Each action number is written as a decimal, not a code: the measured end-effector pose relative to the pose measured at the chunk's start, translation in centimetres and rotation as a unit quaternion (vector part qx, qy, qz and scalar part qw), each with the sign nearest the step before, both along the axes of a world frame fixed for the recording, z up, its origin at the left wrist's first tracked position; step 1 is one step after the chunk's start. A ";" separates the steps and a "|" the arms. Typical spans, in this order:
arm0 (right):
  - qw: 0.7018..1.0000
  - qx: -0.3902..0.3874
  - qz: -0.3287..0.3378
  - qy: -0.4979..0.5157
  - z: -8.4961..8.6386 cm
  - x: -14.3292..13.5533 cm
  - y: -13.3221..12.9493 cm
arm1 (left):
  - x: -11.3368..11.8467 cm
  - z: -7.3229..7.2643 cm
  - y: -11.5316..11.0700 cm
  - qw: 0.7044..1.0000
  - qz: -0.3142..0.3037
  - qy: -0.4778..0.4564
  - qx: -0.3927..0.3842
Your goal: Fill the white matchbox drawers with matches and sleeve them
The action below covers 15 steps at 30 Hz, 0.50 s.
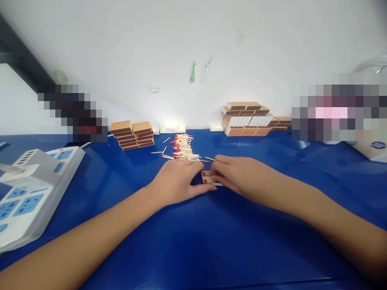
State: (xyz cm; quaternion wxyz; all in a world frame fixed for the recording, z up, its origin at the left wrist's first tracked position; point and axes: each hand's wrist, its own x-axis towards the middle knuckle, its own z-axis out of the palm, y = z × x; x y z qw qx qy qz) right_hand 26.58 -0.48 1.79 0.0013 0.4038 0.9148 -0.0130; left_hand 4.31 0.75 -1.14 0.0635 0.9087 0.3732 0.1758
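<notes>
A small white matchbox tray (203,177) lies on the blue table with a few red-headed matches (207,181) in it. The thumb and fingers of my left hand (178,182) close around its left end and near side. My right hand (234,171) is pinched over the right part of the tray, its fingertips down among the matches; what they hold is hidden. Just beyond my left hand spreads a heap of loose matches (183,147), heads mostly to the left. Two stray matches lie between the heap and my right fingers.
Brown matchboxes (133,135) are stacked back left, and a larger matchbox stack (249,121) stands back right against the white wall (193,40). White trays (172,127) sit between them. A power strip (45,193) with a plug occupies the left. Blurred patches cover both sides.
</notes>
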 end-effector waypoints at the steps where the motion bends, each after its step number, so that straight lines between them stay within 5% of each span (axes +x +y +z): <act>1: 1.000 -0.007 0.000 0.000 0.1 0.0 0.0 | 0.0 0.0 0.0 1.000 0.000 -0.001 0.003; 15: 1.000 0.010 0.022 0.011 -0.2 0.1 -0.4 | -0.1 -0.2 0.0 1.000 -0.006 -0.004 0.015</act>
